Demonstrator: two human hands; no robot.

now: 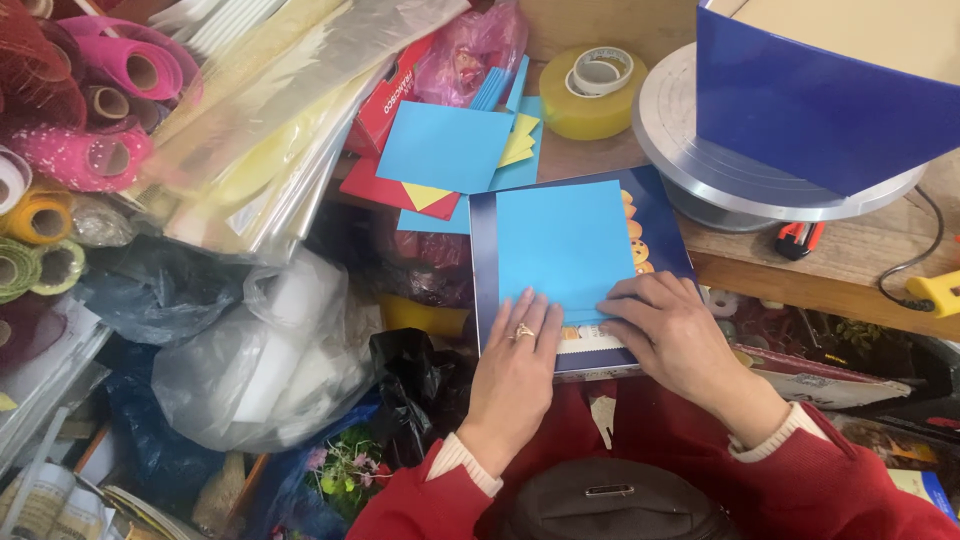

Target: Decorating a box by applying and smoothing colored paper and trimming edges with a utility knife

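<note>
A light blue paper sheet (564,245) lies on a dark blue box (660,215) that rests on my lap. My left hand (517,362), with a ring on one finger, lies flat with its fingertips pressing the sheet's near edge. My right hand (672,332) presses the sheet's near right corner with bent fingers. Both hands touch the paper and neither grips it. Red sleeves with white cuffs cover both wrists.
More blue, red and yellow paper squares (445,150) lie on the wooden table. Tape rolls (592,92) sit beside a metal turntable (700,150) carrying a blue box (830,100). Ribbon and mesh rolls (80,100), cellophane sheets (270,120) and plastic bags (260,350) crowd the left.
</note>
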